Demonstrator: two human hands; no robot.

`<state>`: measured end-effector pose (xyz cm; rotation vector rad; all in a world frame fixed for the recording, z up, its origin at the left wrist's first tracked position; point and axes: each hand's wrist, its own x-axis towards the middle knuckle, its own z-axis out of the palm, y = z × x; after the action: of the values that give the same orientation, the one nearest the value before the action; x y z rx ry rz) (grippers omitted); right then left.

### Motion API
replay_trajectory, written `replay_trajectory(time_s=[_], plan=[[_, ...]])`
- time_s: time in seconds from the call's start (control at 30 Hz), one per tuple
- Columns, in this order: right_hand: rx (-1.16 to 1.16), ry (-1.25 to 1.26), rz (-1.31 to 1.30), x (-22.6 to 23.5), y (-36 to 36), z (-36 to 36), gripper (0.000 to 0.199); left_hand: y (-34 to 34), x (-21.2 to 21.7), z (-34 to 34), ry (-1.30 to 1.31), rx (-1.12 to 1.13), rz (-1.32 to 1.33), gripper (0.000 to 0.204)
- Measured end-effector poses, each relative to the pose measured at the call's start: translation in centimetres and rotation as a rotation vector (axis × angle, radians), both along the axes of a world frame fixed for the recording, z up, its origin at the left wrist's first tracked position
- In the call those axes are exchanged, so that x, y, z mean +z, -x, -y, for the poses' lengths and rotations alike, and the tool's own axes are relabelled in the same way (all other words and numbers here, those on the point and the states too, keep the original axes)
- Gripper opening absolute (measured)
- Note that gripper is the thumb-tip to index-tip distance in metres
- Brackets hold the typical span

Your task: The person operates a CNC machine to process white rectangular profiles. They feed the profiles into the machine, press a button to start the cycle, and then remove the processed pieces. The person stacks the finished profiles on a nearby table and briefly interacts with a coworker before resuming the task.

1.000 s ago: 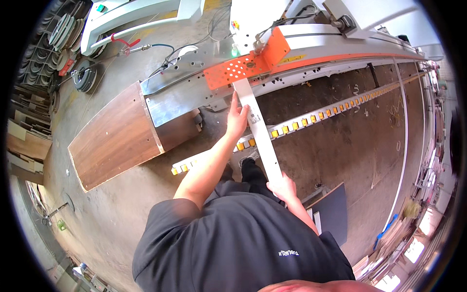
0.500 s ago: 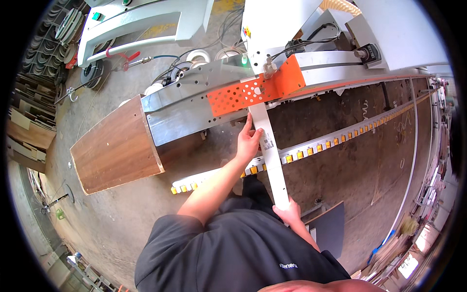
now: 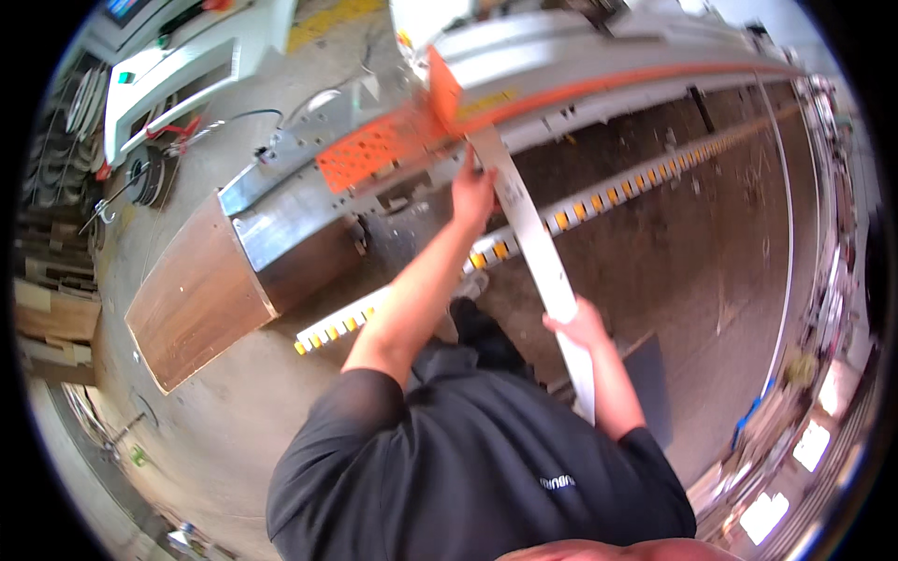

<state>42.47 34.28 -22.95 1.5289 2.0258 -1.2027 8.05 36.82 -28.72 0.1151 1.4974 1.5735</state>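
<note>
A long, narrow white board (image 3: 538, 238) slants from the machine's edge back toward my body. Its far end meets the machine just below the orange guard (image 3: 360, 154). My left hand (image 3: 474, 196) holds the board's left edge near that far end, index finger pointing forward and thumb on the top face. Farther back, my right hand (image 3: 582, 324) grips the board from its right side, thumb across the top; its other fingers are partly hidden. The near end of the board runs on past this hand beside my right forearm. A blurred label marks the board's top face.
A rail with yellow rollers (image 3: 580, 210) crosses beneath the board. Left of it, a brown wooden panel (image 3: 196, 294) adjoins the machine's metal bed (image 3: 281, 229). A dark panel (image 3: 647, 388) stands at lower right, and a white machine frame (image 3: 201, 84) at upper left.
The view has swung, shifting the machine leftward and up. My right hand has moved from the board's near end to a grip farther along it. My left hand stays near the far end.
</note>
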Motion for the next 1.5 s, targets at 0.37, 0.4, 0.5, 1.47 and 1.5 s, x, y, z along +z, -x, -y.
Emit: replay_trajectory(time_s=[0.37,0.4,0.5,1.47,1.5], plan=[[-0.164,-0.328,0.012,11.8,-4.9,-6.1,0.075,-7.8,8.5,5.3,-0.058,-0.617,-0.030,0.048],[-0.168,-0.312,-0.011,12.8,-3.8,-5.7,0.075,-9.2,8.8,6.3,-0.131,-0.681,-0.023,0.051],[-0.056,-0.364,0.007,15.1,-0.1,-3.0,0.079,-12.7,14.1,8.8,-0.286,-0.781,0.074,0.051],[-0.200,0.026,-0.073,-4.2,5.2,29.2,0.054,28.7,9.9,29.9,0.267,-0.524,-0.687,0.022],[-0.185,0.028,-0.064,-4.3,5.7,29.5,0.055,32.2,11.5,28.2,0.134,-0.392,-0.933,0.017]])
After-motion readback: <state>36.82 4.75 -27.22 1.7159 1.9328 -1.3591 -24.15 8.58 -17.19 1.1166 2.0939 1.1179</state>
